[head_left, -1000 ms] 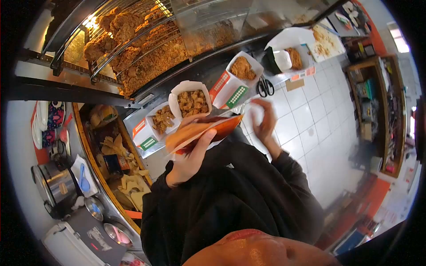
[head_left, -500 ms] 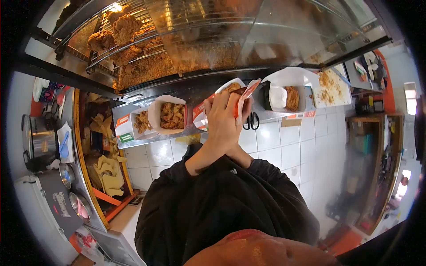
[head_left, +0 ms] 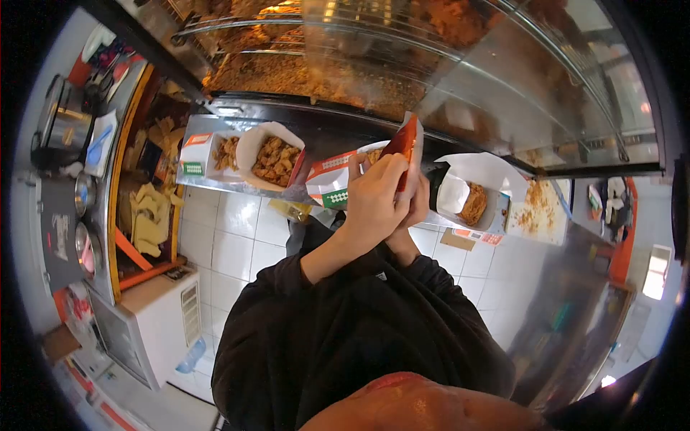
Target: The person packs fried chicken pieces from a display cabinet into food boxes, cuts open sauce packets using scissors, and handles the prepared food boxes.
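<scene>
Both my hands are together over the middle of the metal ledge. The fingers of my left hand (head_left: 375,208) close around the near side of a red-and-white takeaway carton (head_left: 408,147) that stands tilted up. Behind it, my right hand (head_left: 417,208) grips the same carton from the right, partly hidden. Just left of them sits a white takeaway box (head_left: 333,176) with orange and green print and fried pieces (head_left: 372,154) inside. Whether the carton joins this box I cannot tell. Further left, an open box (head_left: 248,147) holds fried chicken pieces (head_left: 275,161).
Behind the ledge (head_left: 215,122) rises a glass-fronted warmer (head_left: 345,72) with fried food. On the right are an open box with fried chicken (head_left: 474,203) and a crumb-covered white board (head_left: 543,215). A wood-edged bin (head_left: 180,230) with scraps stands at left.
The view has turned and shifted, so the warmer and ledge sit differently. My hands stay on the carton, which now stands higher with more of its red face showing.
</scene>
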A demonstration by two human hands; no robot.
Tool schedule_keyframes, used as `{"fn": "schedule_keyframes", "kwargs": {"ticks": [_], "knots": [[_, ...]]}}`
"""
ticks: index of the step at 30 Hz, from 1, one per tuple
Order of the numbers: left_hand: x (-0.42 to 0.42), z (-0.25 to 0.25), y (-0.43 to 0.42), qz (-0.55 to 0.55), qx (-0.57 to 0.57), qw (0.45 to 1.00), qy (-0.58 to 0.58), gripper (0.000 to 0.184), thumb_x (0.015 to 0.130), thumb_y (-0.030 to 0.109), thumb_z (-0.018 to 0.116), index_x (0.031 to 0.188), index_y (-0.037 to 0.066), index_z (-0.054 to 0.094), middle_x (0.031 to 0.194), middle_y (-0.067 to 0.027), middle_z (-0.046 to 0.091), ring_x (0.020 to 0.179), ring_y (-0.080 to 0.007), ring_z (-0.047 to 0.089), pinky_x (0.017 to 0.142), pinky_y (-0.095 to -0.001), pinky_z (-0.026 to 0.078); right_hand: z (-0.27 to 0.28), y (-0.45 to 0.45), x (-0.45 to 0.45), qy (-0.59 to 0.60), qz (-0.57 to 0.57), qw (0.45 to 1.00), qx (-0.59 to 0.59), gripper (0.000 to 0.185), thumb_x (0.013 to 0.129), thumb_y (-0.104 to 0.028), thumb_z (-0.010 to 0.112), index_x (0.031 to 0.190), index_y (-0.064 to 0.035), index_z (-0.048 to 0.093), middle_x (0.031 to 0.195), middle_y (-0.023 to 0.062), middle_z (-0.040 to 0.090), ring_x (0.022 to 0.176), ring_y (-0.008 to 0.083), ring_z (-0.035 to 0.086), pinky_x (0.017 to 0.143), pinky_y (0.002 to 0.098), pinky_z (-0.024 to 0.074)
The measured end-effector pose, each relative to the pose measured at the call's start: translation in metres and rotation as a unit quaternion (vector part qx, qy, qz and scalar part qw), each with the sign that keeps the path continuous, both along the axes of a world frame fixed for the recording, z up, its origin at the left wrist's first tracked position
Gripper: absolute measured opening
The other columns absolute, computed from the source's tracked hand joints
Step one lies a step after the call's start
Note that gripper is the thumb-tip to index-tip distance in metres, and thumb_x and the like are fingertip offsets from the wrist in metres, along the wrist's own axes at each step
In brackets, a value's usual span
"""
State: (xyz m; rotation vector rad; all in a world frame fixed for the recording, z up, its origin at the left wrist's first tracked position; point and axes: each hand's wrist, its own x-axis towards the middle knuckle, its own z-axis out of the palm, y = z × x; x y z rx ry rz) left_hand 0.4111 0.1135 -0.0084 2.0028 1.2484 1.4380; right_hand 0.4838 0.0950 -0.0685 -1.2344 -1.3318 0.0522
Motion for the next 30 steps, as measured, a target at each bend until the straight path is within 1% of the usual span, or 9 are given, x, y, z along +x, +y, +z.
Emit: {"fn": "schedule_keyframes", "kwargs": {"ticks": [2, 6, 11, 16, 17, 19, 21, 27, 30], "knots": [[0.000, 0.005, -0.002, 0.006, 0.009, 1.000, 0.001, 0.012, 0.078, 0.009, 0.062, 0.080, 0.007, 0.051, 0.068, -0.0068, 0.051, 0.061, -0.0259, 0.052, 0.078, -0.0391, 0.033, 0.001, -0.003, 0.001, 0.050, 0.010, 0.999, -0.016, 0.021, 0.081, -0.008, 0.060, 0.096, 0.0059, 0.062, 0.092, 0.0164, 0.066, 0.085, 0.0257, 0.065, 0.087, 0.0416, 0.0478], [-0.008, 0.014, -0.006, -0.011, 0.016, 1.000, -0.003, 0.023, 0.068, 0.007, 0.067, 0.084, 0.006, 0.051, 0.072, -0.0080, 0.051, 0.065, -0.0267, 0.052, 0.079, -0.0407, 0.035, -0.002, -0.002, 0.002, 0.082, 0.026, 0.996, -0.032, 0.020, 0.082, -0.010, 0.061, 0.096, 0.0049, 0.062, 0.092, 0.0140, 0.065, 0.082, 0.0220, 0.063, 0.080, 0.0375, 0.0465], [-0.016, 0.023, -0.017, -0.024, -0.027, 0.997, -0.068, 0.028, 0.067, 0.003, 0.070, 0.090, 0.004, 0.054, 0.081, -0.0106, 0.053, 0.078, -0.0291, 0.052, 0.074, -0.0372, 0.041, -0.003, -0.002, 0.004, 0.101, 0.064, 0.991, -0.063, 0.020, 0.084, -0.012, 0.062, 0.097, 0.0037, 0.061, 0.092, 0.0110, 0.064, 0.079, 0.0175, 0.060, 0.071, 0.0323, 0.0448], [-0.053, -0.010, -0.019, -0.042, 0.111, 0.982, -0.146, 0.030, 0.069, 0.006, 0.074, 0.090, 0.003, 0.054, 0.089, -0.0111, 0.050, 0.092, -0.0300, 0.055, 0.082, -0.0379, 0.044, 0.002, 0.008, 0.008, 0.082, 0.127, 0.983, -0.104, 0.021, 0.085, -0.014, 0.063, 0.097, 0.0024, 0.060, 0.093, 0.0080, 0.063, 0.076, 0.0130, 0.057, 0.061, 0.0272, 0.0431], [-0.063, -0.027, -0.018, -0.025, 0.167, 0.968, -0.183, 0.032, 0.069, 0.006, 0.075, 0.091, 0.003, 0.052, 0.093, -0.0114, 0.049, 0.096, -0.0306, 0.055, 0.085, -0.0390, 0.044, 0.016, 0.010, 0.005, 0.029, 0.106, 0.990, -0.084, 0.015, 0.086, -0.012, 0.062, 0.087, 0.0029, 0.062, 0.085, 0.0079, 0.065, 0.071, 0.0112, 0.055, 0.061, 0.0254, 0.0432], [-0.073, -0.054, -0.011, 0.029, 0.091, 0.946, -0.309, 0.061, 0.070, 0.012, 0.077, 0.116, 0.005, 0.037, 0.112, -0.0134, 0.042, 0.113, -0.0304, 0.046, 0.095, -0.0415, 0.038, 0.015, 0.024, 0.004, -0.016, 0.092, 0.995, 0.045, 0.015, 0.087, -0.010, 0.061, 0.079, 0.0030, 0.062, 0.077, 0.0076, 0.065, 0.068, 0.0110, 0.055, 0.061, 0.0247, 0.0434], [-0.073, -0.068, 0.003, -0.051, 0.006, 0.904, -0.423, 0.082, 0.067, 0.012, 0.079, 0.130, 0.004, 0.026, 0.124, -0.0157, 0.040, 0.120, -0.0269, 0.041, 0.097, -0.0383, 0.036, 0.048, 0.028, 0.000, -0.049, 0.141, 0.986, -0.074, 0.015, 0.087, -0.010, 0.061, 0.080, 0.0028, 0.063, 0.077, 0.0074, 0.064, 0.069, 0.0112, 0.056, 0.063, 0.0236, 0.0436], [-0.095, -0.085, 0.013, -0.185, -0.235, 0.853, -0.428, 0.091, 0.068, 0.020, 0.081, 0.135, 0.002, 0.022, 0.127, -0.0142, 0.043, 0.119, -0.0206, 0.044, 0.100, -0.0342, 0.035, 0.074, 0.056, -0.021, -0.037, 0.311, 0.938, -0.151, 0.015, 0.086, -0.009, 0.063, 0.077, 0.0027, 0.064, 0.073, 0.0029, 0.064, 0.065, 0.0074, 0.054, 0.061, 0.0213, 0.0416], [-0.094, -0.085, 0.009, -0.181, -0.286, 0.791, -0.509, 0.078, 0.070, 0.018, 0.078, 0.130, 0.001, 0.031, 0.121, -0.0125, 0.049, 0.115, -0.0204, 0.047, 0.099, -0.0336, 0.037, 0.069, 0.069, -0.029, -0.036, 0.327, 0.923, -0.199, 0.010, 0.084, -0.006, 0.064, 0.085, 0.0037, 0.065, 0.071, 0.0052, 0.065, 0.062, 0.0062, 0.052, 0.058, 0.0214, 0.0425]]}}
